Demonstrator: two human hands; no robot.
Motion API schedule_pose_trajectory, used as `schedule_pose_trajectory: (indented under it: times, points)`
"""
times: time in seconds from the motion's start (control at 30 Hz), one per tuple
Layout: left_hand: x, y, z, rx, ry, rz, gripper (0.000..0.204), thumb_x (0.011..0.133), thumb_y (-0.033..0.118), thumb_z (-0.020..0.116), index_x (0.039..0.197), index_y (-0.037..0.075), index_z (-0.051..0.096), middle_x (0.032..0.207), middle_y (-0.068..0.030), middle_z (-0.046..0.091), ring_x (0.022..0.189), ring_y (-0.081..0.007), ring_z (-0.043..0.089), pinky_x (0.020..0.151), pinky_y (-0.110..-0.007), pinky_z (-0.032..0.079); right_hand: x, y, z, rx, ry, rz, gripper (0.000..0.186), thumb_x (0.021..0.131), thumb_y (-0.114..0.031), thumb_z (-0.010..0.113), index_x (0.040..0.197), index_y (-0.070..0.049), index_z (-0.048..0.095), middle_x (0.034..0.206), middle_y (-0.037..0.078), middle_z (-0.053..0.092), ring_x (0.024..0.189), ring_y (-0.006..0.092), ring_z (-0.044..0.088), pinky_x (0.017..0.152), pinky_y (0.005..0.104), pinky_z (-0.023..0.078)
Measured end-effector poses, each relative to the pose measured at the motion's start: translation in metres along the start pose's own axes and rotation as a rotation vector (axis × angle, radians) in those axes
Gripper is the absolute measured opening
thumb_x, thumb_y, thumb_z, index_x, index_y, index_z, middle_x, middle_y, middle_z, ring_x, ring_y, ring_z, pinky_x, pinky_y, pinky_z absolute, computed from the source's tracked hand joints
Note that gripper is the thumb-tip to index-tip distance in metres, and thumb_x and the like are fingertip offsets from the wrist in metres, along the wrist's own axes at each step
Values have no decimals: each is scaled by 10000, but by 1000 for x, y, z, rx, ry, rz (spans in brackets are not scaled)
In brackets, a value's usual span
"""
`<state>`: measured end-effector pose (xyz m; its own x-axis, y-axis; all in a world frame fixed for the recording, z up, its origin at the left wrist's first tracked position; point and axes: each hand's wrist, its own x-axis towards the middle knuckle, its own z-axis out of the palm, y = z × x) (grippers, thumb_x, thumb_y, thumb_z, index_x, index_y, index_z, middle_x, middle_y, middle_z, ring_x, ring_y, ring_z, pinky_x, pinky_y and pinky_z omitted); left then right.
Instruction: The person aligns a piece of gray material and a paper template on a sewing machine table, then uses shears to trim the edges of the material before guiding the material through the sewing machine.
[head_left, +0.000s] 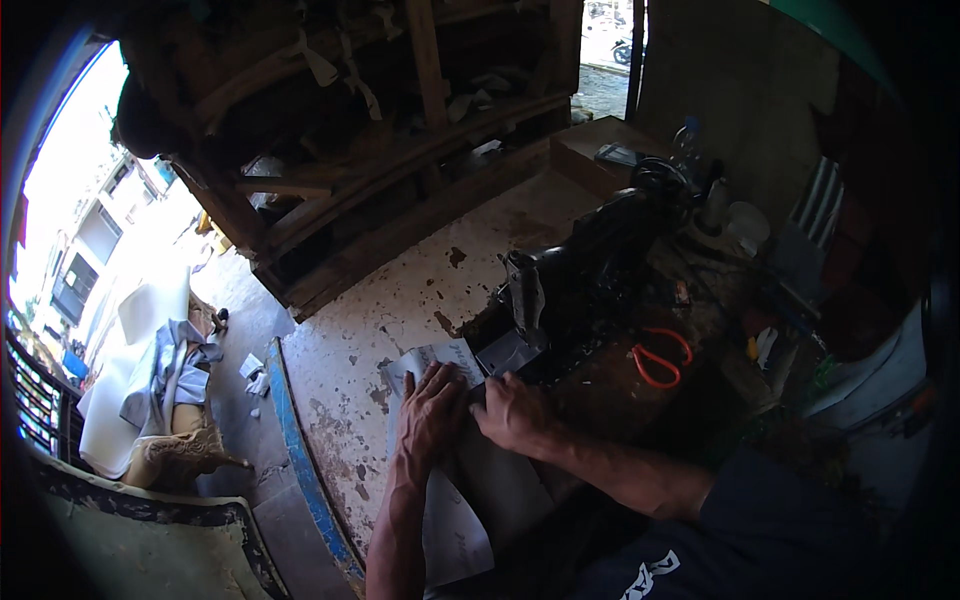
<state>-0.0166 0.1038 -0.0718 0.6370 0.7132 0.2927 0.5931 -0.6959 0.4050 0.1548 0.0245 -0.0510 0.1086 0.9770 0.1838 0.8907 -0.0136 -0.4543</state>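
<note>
A pale grey sheet of fabric-like material [458, 535] with dark print hangs over the near edge of the worktable, its far end lying by the sewing machine [575, 255]. On that far end rests my left hand [432, 412], palm down, fingers stretched forward. Close beside it, just in front of the machine's needle area, my right hand [512, 412] is closed, fingers curled at the sheet's edge; the exact pinch is partly hidden. Under the machine head sits a shiny metal plate [508, 353]. Orange-handled scissors [660, 360] lie to the right of the machine.
The worn white tabletop [350, 350] has a blue edge [300, 455] on the left. Behind it stands a wooden frame [350, 215] with scraps. A cardboard box [590, 150] and a plastic bottle [687, 140] are at the back right. Cloths [165, 380] lie piled on the left.
</note>
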Motion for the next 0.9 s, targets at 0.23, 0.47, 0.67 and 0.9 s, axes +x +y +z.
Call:
schedule_pose_trajectory:
  times: [0.23, 0.47, 0.67, 0.9]
  points:
    - [1, 3, 4, -29, 33, 18, 276, 982, 219, 651, 1229, 114, 715, 1451, -105, 624, 1470, -358, 481, 1210, -671, 300, 37, 8, 20, 558, -155, 516, 398, 962, -370, 722, 1050, 16, 770, 938, 168, 779, 879, 217, 737, 773, 388, 563]
    - [-5, 10, 13, -53, 76, 25, 256, 992, 247, 638, 1204, 122, 708, 1434, -85, 624, 1462, -356, 491, 1229, -679, 269, 34, 28, 36, 430, 25, 367, 312, 921, -303, 692, 1004, -15, 778, 943, 215, 772, 902, 353, 764, 808, 441, 582]
    - [-7, 78, 34, -46, 37, -27, 292, 1013, 287, 609, 1247, 140, 703, 1544, -116, 571, 1473, -333, 487, 1242, -651, 254, -10, 63, -23, 555, -101, 439, 290, 968, -277, 703, 1001, 5, 761, 676, 80, 670, 544, 174, 629, 494, 354, 489]
    - [-5, 147, 58, 54, -30, -151, 337, 990, 306, 642, 1289, 152, 667, 1602, -136, 505, 1511, -345, 431, 1237, -657, 226, -27, 89, -85, 662, -274, 616, 275, 958, -249, 701, 1018, 12, 765, 736, 81, 700, 657, 145, 657, 624, 343, 532]
